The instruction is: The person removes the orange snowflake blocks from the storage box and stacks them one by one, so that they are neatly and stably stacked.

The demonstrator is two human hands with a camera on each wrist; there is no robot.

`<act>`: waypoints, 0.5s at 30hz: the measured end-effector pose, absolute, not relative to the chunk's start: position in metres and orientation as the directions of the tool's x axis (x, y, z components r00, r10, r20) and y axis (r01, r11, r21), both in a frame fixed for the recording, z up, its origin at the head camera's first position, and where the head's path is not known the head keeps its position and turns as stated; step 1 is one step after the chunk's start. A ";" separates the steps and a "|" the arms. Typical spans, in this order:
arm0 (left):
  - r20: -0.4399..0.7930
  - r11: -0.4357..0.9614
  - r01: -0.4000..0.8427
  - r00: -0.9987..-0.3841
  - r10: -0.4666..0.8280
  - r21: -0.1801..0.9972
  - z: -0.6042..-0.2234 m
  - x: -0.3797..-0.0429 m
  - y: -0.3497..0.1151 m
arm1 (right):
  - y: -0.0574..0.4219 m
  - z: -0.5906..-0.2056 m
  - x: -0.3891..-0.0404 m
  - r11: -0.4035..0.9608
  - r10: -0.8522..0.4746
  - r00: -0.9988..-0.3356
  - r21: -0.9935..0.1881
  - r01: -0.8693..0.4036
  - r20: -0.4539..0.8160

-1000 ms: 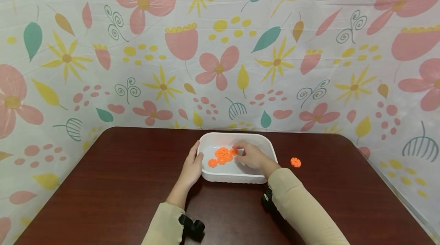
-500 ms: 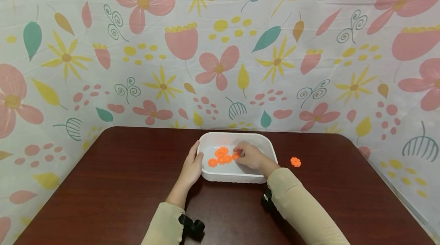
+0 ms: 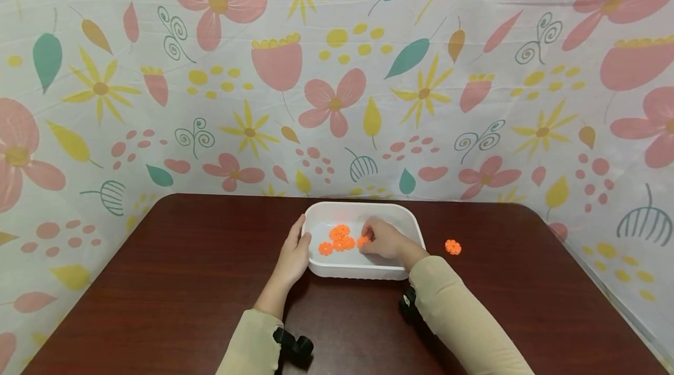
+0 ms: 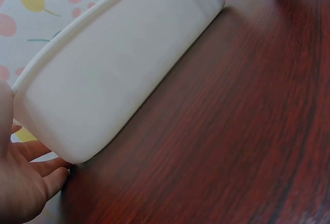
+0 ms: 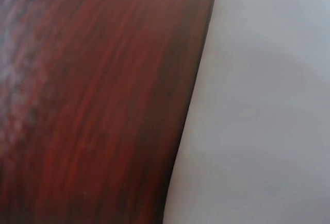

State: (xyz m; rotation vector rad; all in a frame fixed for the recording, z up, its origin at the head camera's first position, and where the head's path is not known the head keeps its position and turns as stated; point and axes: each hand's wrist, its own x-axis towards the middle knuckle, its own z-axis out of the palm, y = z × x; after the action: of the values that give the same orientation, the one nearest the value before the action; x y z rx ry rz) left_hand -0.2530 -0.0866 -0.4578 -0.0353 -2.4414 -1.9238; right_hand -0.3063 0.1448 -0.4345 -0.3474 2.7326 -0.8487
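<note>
A white plastic tray (image 3: 337, 271) stands on the table and holds several orange flower-shaped discs (image 3: 342, 240). My left hand (image 3: 291, 258) grips the tray's left end, thumb at the rim and fingers along the outside. In the left wrist view, the fingers (image 4: 44, 170) of that hand lie against the corner of the tray wall (image 4: 103, 80). Inside the tray, my right hand (image 3: 387, 240) pinches one orange disc (image 3: 363, 241), partly hidden by the fingers and apart from the cluster. The right wrist view shows only the tray's outer wall (image 5: 258, 105) and wood, not the hand.
One more orange disc (image 3: 453, 247) lies on the dark wooden table (image 3: 184, 293), right of the tray. A flower-patterned cloth (image 3: 337, 158) hangs behind the table's far edge. Black wrist cameras (image 3: 295, 348) sit at both sleeves.
My right hand has drawn an orange disc rightward and slightly nearer, away from the cluster. The left hand and the tray have stayed in place.
</note>
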 end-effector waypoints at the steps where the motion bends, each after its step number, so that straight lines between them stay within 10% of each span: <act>1: 0.036 0.234 0.034 -0.999 -0.004 0.972 -0.458 -0.253 -0.087 | 0.145 -0.434 -0.306 0.799 -0.290 -0.940 -0.585 -0.136 -0.178; 15: 0.029 0.237 0.025 -0.999 -0.012 0.971 -0.459 -0.253 -0.086 | 0.149 -0.430 -0.305 0.632 -0.253 -0.953 -0.774 -0.031 -0.168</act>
State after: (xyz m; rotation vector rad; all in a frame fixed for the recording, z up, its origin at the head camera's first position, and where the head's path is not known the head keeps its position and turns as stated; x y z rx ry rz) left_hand -0.2528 -0.0863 -0.4587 -0.0132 -2.4470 -1.9212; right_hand -0.3054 0.1493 -0.4299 -0.2305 2.5947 -1.2229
